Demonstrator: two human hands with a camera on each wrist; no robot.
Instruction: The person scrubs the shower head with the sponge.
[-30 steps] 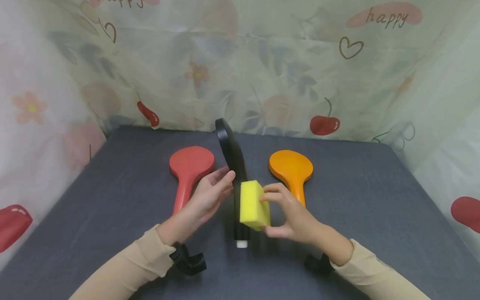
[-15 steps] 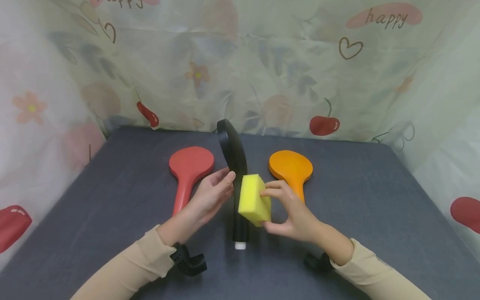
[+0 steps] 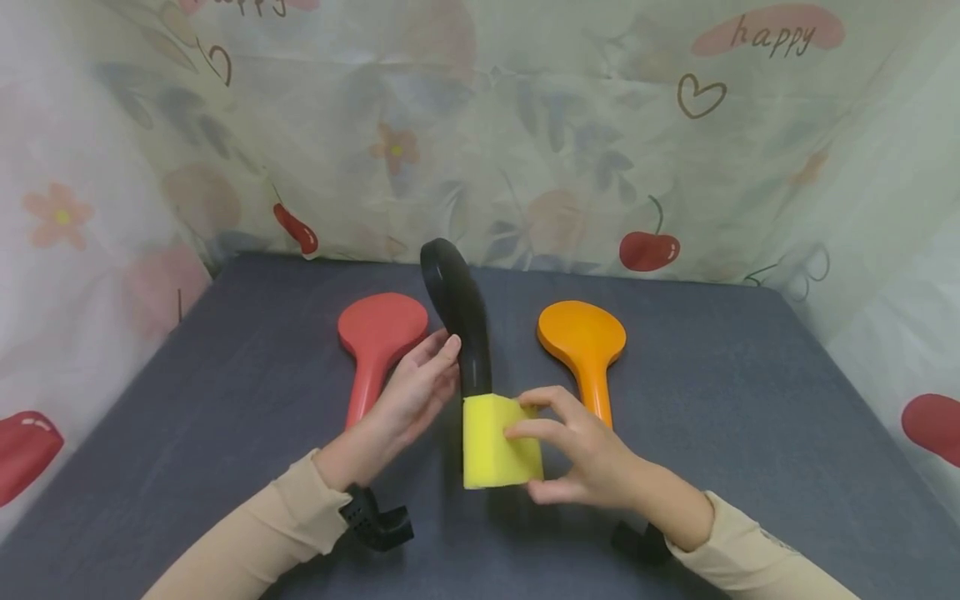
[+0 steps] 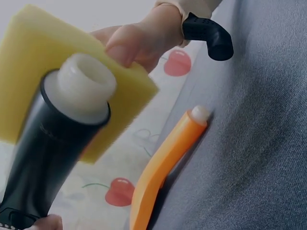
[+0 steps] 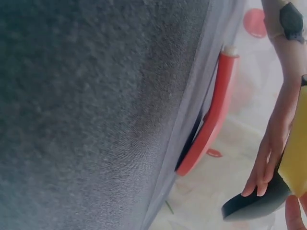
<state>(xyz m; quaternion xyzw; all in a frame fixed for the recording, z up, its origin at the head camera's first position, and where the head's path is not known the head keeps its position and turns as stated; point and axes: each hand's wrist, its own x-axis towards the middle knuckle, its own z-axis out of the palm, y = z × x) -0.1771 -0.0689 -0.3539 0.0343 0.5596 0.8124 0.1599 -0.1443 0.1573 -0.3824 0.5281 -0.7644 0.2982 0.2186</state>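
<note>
A black handheld shower head is held tilted above the table, its round head up and away. My left hand grips it at the neck with thumb and fingers. A yellow sponge block lies against its handle, pinched between the thumb and fingers of my right hand. In the left wrist view the sponge is behind the handle, whose white threaded end sticks out. From the head, the sponge hides the lower handle. In the right wrist view, left fingertips touch the black head.
On the dark grey tabletop a red shower head lies left and an orange one right. Each is partly covered by a hand. A patterned curtain stands behind and at both sides. Black cameras are strapped to the wrists.
My right hand has moved the sponge slightly up, then down along the handle to its lower end, turning it. The black shower head has shifted a little left with my left hand.
</note>
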